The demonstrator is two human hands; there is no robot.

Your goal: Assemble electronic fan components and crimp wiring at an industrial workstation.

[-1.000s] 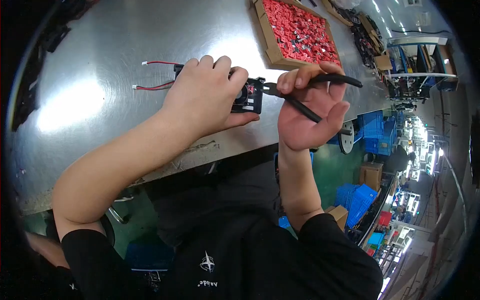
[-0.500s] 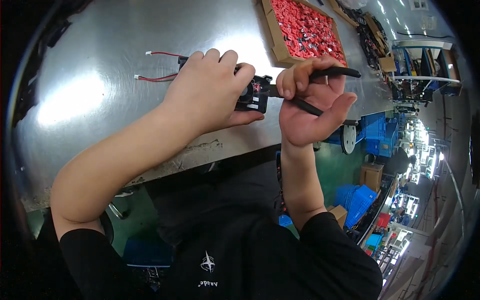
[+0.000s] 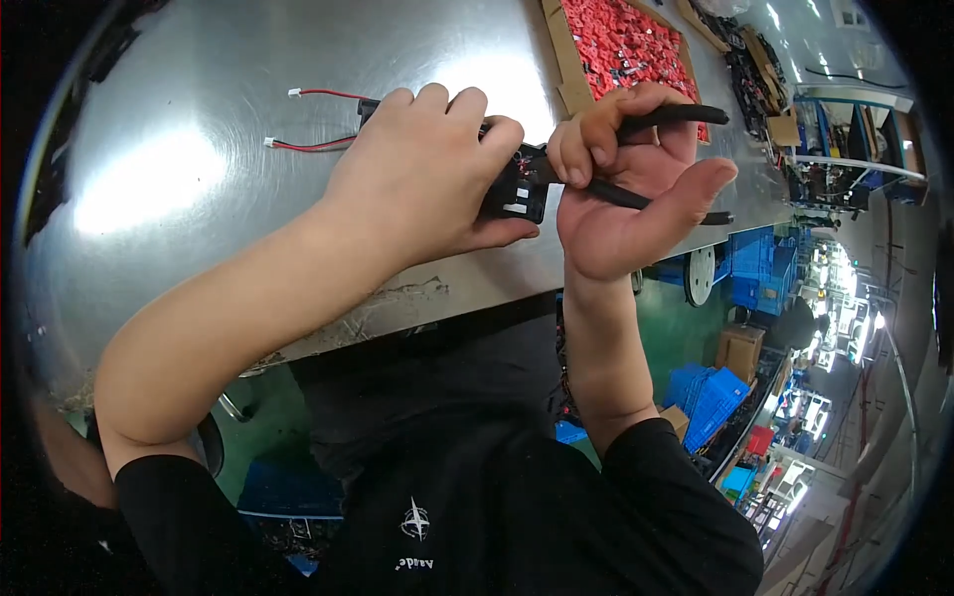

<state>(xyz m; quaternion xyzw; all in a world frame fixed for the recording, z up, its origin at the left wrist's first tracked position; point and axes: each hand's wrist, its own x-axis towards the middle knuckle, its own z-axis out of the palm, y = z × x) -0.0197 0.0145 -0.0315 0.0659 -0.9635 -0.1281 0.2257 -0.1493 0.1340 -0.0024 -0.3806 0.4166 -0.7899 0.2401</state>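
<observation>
Black pliers (image 3: 618, 196) in upturned right hand (image 3: 641, 169)

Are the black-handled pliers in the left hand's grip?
No, the black-handled pliers are in the grip of the right hand, while the left hand holds a black housing.

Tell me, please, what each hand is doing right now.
Left hand: closed around a black case.
Right hand: holding pliers, their black handles spread apart.
</observation>
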